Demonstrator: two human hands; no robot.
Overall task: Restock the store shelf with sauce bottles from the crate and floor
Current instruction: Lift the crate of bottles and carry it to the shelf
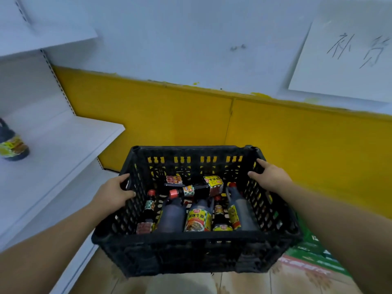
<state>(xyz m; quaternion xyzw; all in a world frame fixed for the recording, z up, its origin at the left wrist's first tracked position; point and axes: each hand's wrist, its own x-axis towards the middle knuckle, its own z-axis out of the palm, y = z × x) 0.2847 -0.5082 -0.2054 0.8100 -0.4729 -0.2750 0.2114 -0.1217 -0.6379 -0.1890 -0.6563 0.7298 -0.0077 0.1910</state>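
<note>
Yellow wall (275,132) behind crate (191,237), shelf (63,145) beside

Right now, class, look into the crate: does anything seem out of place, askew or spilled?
The sauce bottles lie jumbled in the black crate rather than standing. One red-capped bottle lies crosswise on top of the others. No spill or breakage shows.

The left edge crops the blurred shelf bottle (13,145); the right edge crops the handwritten sign (347,60).
</note>
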